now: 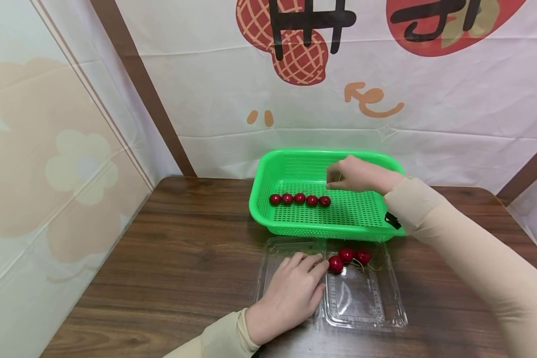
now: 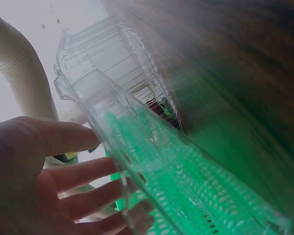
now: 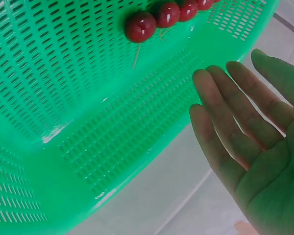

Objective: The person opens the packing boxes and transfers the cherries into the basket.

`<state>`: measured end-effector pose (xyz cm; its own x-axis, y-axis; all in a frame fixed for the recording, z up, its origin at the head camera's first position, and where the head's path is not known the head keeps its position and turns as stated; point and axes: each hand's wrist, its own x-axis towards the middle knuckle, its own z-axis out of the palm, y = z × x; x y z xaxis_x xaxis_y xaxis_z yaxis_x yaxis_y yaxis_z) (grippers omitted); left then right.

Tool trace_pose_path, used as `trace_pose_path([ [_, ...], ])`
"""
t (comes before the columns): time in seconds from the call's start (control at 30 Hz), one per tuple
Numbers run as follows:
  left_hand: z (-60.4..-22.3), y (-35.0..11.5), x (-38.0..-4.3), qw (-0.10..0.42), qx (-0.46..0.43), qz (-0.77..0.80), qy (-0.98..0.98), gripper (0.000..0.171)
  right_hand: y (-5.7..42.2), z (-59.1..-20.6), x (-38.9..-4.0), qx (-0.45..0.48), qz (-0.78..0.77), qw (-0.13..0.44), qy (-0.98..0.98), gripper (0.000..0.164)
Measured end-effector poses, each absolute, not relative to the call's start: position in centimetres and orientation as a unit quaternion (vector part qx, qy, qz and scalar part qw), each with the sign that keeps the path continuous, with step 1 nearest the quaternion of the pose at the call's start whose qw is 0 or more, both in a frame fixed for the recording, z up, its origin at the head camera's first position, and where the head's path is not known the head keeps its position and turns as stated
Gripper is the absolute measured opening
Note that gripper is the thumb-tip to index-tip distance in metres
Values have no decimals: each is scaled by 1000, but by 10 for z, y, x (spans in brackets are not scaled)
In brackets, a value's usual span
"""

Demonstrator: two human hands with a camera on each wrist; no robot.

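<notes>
Inside the green plastic basket point(image 1: 326, 229), several red cherries point(image 1: 300, 199) lie in a straight row across the floor. Over the basket, just past the right end of that row, is my right hand point(image 1: 358, 174). The right wrist view has its fingers point(image 3: 240, 110) spread and holding nothing, beside the basket wall. The nearest cherry point(image 3: 140, 26) there has a thin stem. My left hand point(image 1: 291, 293) rests on the left half of a clear plastic clamshell box point(image 1: 355, 306), fingers extended. Three stemmed cherries point(image 1: 346, 255) sit in the box's right half, close to the left fingertips.
The brown wooden table point(image 1: 183, 268) carries the basket at the back with the box in front of it. A printed cloth point(image 1: 215, 94) hangs right behind the table, and another cloth panel point(image 1: 49, 174) stands along the left side.
</notes>
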<state>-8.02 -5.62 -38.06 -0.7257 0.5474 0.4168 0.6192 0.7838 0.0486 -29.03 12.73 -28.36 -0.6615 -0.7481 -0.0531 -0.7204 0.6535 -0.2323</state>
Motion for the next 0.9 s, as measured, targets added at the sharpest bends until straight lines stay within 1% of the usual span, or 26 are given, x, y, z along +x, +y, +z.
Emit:
trace_pose_path([
  [0.13,-381,-56,-80,196,-315,-91,-924,33,131,-283,-283,-413,-105,58,903,17],
  [0.37,-381,-55,-81,199,-315,-91,-923,34,138,-278,-270,-427,-116,31,896,13],
  [0.6,-382,-55,-81,204,-316,-93,-922,34,144,-272,-259,-433,-116,17,894,13],
  [0.9,-383,-54,-82,210,-318,-93,-920,34,155,-270,-243,-452,-133,-26,882,9],
])
